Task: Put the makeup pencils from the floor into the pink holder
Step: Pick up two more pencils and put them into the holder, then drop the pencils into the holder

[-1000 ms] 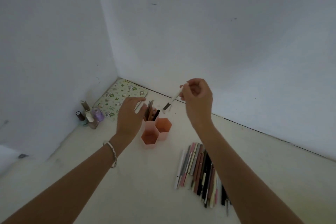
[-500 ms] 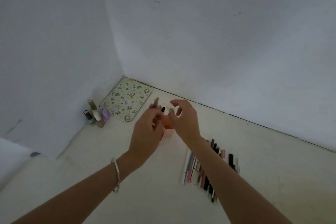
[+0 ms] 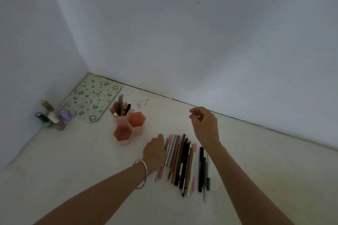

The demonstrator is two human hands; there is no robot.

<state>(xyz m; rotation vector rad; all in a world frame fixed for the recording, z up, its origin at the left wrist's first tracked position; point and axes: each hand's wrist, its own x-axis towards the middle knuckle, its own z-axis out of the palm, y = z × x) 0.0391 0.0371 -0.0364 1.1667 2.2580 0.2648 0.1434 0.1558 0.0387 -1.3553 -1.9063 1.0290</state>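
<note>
The pink holder (image 3: 135, 127) stands on the floor, made of three hexagonal cups. Its tall back-left cup holds several pencils; the two lower cups look empty. To its right, a row of makeup pencils (image 3: 184, 160) lies side by side on the floor. My left hand (image 3: 154, 150), with a bracelet on its wrist, rests palm down on the row's left edge, and its fingertips are hidden. My right hand (image 3: 205, 126) hovers above the far end of the row, fingers loosely curled and holding nothing.
Several nail polish bottles (image 3: 52, 117) stand against the left wall. A green patterned mat (image 3: 91, 98) lies in the corner behind the holder. Two white walls meet at that corner, and the floor is pale.
My right hand let go of the white pencil, which now stands in the holder's tall cup. Both hands moved from the holder to the row of pencils.
</note>
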